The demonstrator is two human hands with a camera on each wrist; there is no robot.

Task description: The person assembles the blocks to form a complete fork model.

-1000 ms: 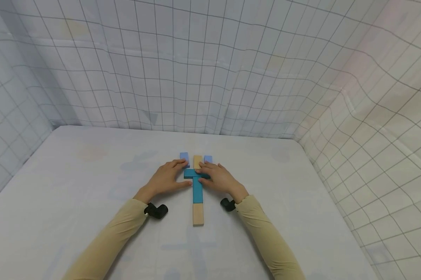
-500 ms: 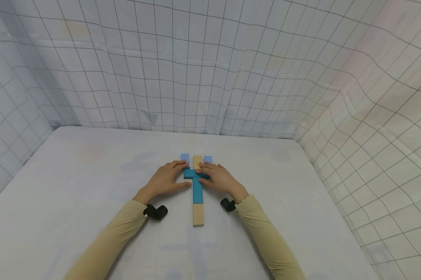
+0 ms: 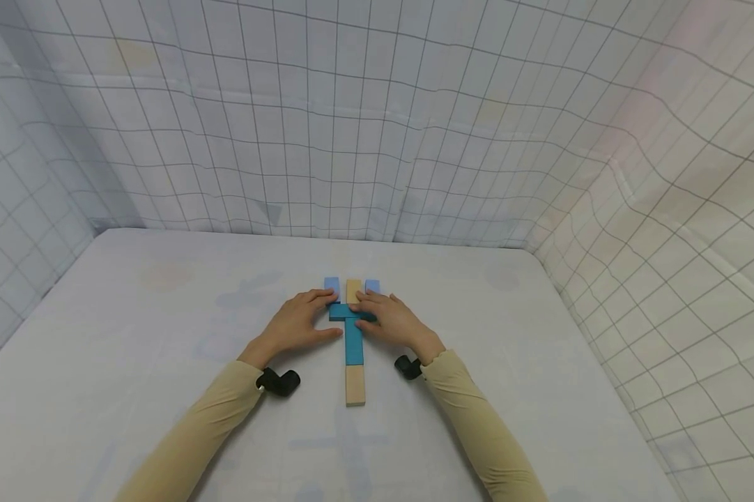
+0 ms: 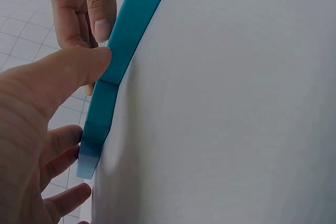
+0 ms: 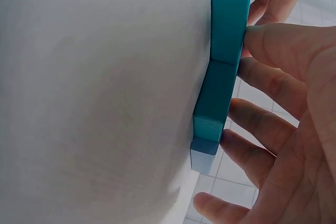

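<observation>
Flat blocks lie in a figure on the white table. A teal block [image 3: 337, 312] runs crosswise, and another teal block [image 3: 355, 343] extends from it toward the person. Beyond the crosswise one stand a left light-blue block [image 3: 332, 283], a plain wooden block [image 3: 353, 289] and a right light-blue block [image 3: 373, 284]. My left hand [image 3: 295, 321] touches the left light-blue block with its fingertips, its thumb beside the lengthwise teal block. My right hand [image 3: 394, 319] rests relaxed fingers over the crosswise block's right end, partly hiding it and the right light-blue block.
A second wooden block [image 3: 355, 385] continues the line at the near end. Black wrist cameras [image 3: 279, 382] hang beneath both wrists, close to the tabletop. Behind the table [image 3: 164, 314] and at its sides hangs white cloth with a dark grid [image 3: 377, 139].
The left light-blue block has slid slightly toward the person and to the right, closer to the crosswise teal block, with my left fingers on it. My right hand has stayed in place.
</observation>
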